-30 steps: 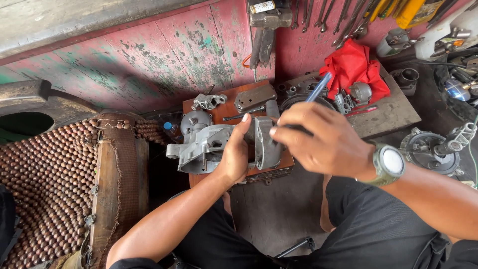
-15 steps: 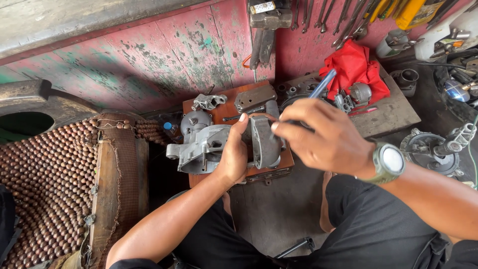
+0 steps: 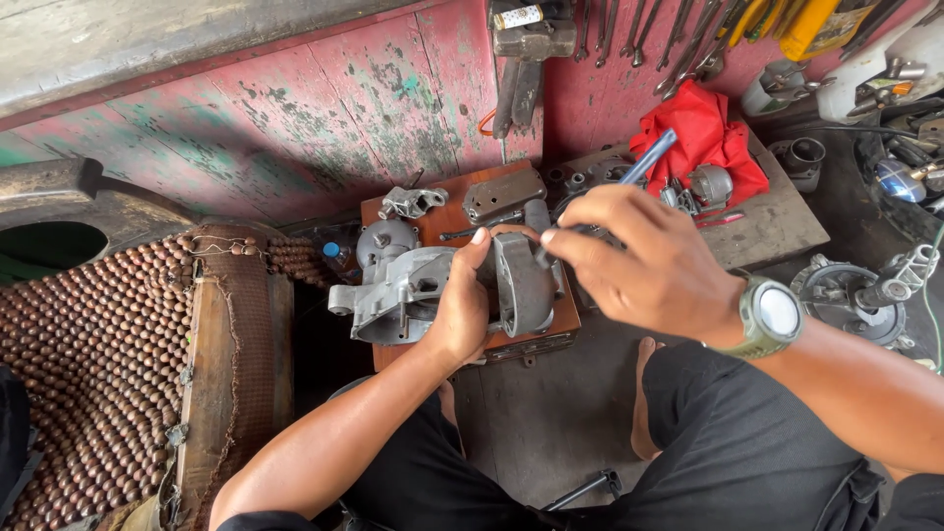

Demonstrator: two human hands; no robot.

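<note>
Left hand point(image 3: 462, 310) gripping grey metal engine part point(image 3: 418, 290), right hand point(image 3: 644, 261) at 3 o'clock pinching blue-handled tool point(image 3: 644, 162), red cloth point(image 3: 703, 138) at 1 o'clock

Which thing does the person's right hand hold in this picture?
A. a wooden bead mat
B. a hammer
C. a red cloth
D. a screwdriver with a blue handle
D: the right hand grips a screwdriver whose translucent blue handle sticks up past the fingers, while its tip points at the grey metal engine casing that the left hand steadies; the red cloth lies untouched behind.
</note>
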